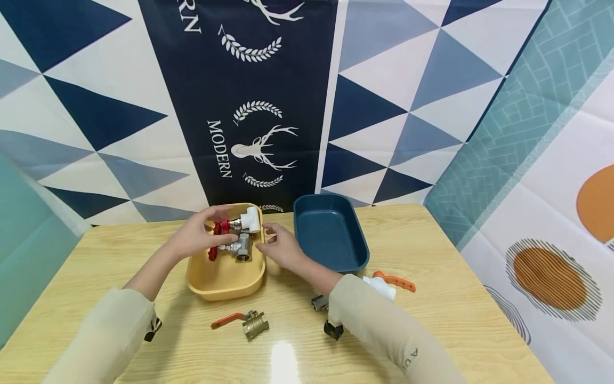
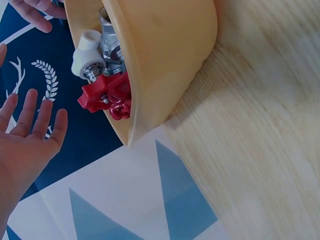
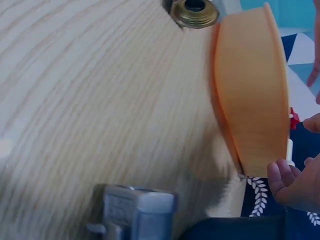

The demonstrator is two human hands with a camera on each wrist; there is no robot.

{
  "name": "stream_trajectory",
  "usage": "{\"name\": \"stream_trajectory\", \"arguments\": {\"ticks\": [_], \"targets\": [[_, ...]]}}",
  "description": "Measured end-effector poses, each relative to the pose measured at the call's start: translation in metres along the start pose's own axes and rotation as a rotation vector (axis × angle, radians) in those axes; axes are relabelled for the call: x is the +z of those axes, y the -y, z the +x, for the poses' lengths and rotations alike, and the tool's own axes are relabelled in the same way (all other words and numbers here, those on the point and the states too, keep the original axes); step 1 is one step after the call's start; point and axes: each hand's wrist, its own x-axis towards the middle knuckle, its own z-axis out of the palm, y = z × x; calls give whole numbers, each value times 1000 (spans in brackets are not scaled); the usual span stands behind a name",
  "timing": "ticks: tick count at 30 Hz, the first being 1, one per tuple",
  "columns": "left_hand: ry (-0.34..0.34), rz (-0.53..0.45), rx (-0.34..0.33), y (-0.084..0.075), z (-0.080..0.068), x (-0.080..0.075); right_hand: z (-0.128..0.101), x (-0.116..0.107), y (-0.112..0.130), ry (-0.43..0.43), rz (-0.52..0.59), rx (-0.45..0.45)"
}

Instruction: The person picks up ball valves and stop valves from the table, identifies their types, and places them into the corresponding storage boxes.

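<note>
Loosely, both hands' fingers spread, holding nothing — left hand [image 1: 194,234], right hand [image 1: 280,246] — over metal valves [image 1: 237,240] in rounded yellow tray [image 1: 225,282].

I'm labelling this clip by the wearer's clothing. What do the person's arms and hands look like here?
Both arms wear loose, pale beige long sleeves: the left sleeve and the right sleeve. The right one carries small dark lettering near the elbow, too small to read. A dark device shows at each cuff. The left hand and right hand are bare, without gloves.
</note>
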Motion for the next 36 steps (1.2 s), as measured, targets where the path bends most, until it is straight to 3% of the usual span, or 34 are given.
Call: {"name": "stream_trajectory", "arguments": {"ticks": [14, 36], "targets": [[-30, -93, 12, 1, -23, 3, -7, -24, -3, -12, -19, -62], [-84, -110, -19, 2, -67, 8, -16, -68, -13, -66, -79, -130]]}}
